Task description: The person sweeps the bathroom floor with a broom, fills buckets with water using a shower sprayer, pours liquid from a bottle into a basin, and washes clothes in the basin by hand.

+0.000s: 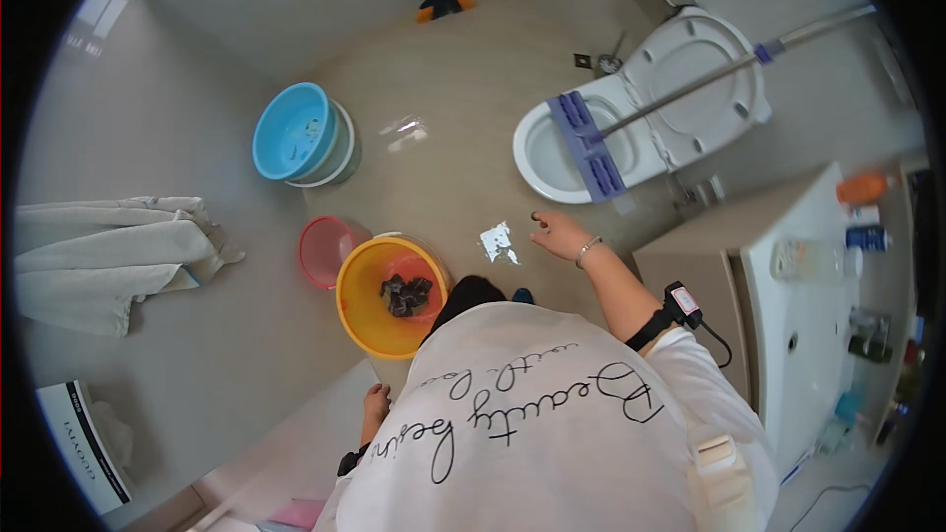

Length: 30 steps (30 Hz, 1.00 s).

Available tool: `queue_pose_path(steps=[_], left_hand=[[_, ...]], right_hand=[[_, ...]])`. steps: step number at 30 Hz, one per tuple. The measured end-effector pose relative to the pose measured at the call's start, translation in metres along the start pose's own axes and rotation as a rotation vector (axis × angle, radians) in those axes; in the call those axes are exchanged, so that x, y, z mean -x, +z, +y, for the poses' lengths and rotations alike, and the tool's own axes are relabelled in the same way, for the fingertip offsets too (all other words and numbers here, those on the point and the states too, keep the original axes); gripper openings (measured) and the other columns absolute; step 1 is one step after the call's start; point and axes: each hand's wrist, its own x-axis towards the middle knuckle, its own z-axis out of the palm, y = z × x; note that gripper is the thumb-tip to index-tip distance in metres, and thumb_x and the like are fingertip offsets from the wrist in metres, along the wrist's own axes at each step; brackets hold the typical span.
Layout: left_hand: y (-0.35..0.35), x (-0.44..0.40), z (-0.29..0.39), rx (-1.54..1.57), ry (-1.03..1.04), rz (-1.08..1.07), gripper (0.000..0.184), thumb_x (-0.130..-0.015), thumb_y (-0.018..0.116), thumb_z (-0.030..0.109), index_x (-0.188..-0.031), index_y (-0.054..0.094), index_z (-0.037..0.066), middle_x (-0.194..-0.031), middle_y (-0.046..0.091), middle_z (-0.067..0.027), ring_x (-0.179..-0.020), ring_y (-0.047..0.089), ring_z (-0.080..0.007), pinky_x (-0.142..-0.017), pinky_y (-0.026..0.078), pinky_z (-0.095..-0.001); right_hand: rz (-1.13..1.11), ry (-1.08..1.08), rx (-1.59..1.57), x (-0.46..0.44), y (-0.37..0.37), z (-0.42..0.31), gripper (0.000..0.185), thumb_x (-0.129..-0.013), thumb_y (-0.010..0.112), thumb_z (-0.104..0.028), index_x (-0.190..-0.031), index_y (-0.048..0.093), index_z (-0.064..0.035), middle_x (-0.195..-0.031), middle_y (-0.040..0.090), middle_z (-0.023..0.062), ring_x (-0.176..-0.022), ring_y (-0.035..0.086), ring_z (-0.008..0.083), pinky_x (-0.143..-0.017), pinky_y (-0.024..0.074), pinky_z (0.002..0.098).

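Note:
My right hand (562, 234) is held out over the floor in front of me, fingers apart and nothing in them. Closest to it is a flat mop with a purple head (587, 146), which rests across the white toilet (532, 160); its metal pole leans over the raised lid. Low by my left side hangs my left hand (376, 401), fingers loosely bent, with no object visible in it. Just ahead of that hand stands a yellow basin (355, 310) with dark wet cloth (405, 296) inside. Beside the basin is a pink bucket (323, 252).
A blue basin (281, 118) sits tilted on a whitish bucket (345, 153) by the left wall. A broom (445, 5) stands at the far wall. On my right is a sink counter (788, 335) with bottles. Cloth (108, 256) hangs at left.

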Motion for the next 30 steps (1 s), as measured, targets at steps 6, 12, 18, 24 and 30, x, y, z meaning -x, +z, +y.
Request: queue_pose_path(steps=[6,12,18,24,30], left_hand=[[0.009,0.012,0.092,0.031,-0.086,0.064,0.038,-0.076,0.053,0.031,-0.106,0.05,0.009,-0.072,0.053,-0.0042,-0.055,0.046,-0.0148,-0.044,0.035,-0.0288],[0.034,-0.046,0.273,-0.115,0.087,-0.065,0.026,-0.077,0.05,0.032,-0.087,0.056,0.009,-0.056,0.047,-0.0023,-0.044,0.041,-0.0129,-0.038,0.031,-0.0277],[0.039,-0.125,0.496,-0.107,0.51,-0.034,0.034,-0.078,0.054,0.025,-0.103,0.053,0.002,-0.076,0.056,-0.0063,-0.063,0.051,-0.013,-0.056,0.04,-0.0247],[0.043,-0.085,0.691,0.288,0.552,-0.044,0.039,-0.078,0.055,0.022,-0.112,0.048,0.003,-0.084,0.054,-0.0031,-0.067,0.05,-0.0099,-0.055,0.038,-0.0206],[0.054,-0.148,0.642,0.315,0.192,0.06,0.035,-0.077,0.057,0.022,-0.106,0.052,0.002,-0.091,0.057,-0.0074,-0.076,0.053,-0.0166,-0.068,0.043,-0.0265]], right_hand=[[-0.158,-0.116,0.083,-0.071,-0.012,-0.034,0.045,-0.072,0.055,-0.023,-0.109,0.048,0.0009,-0.101,0.054,0.0187,-0.09,0.053,0.0304,-0.078,0.0414,0.0354],[-0.057,0.046,0.018,-0.198,-0.08,-0.027,0.047,-0.073,0.058,-0.024,-0.112,0.047,-0.0001,-0.101,0.054,0.0156,-0.085,0.055,0.0243,-0.075,0.0432,0.0307],[0.115,0.134,-0.134,-0.306,-0.152,-0.04,0.049,-0.073,0.059,-0.024,-0.113,0.045,0.0019,-0.088,0.059,0.0123,-0.08,0.056,0.0214,-0.072,0.0437,0.0287],[0.081,0.184,-0.412,-0.424,-0.198,-0.047,0.05,-0.073,0.06,-0.021,-0.114,0.044,0.0028,-0.085,0.058,0.0084,-0.078,0.055,0.0146,-0.069,0.043,0.0242],[0.053,0.054,-0.377,-0.605,-0.264,-0.073,0.056,-0.072,0.062,-0.024,-0.117,0.041,0.0021,-0.083,0.058,0.0076,-0.079,0.054,0.0134,-0.07,0.0425,0.0241]])
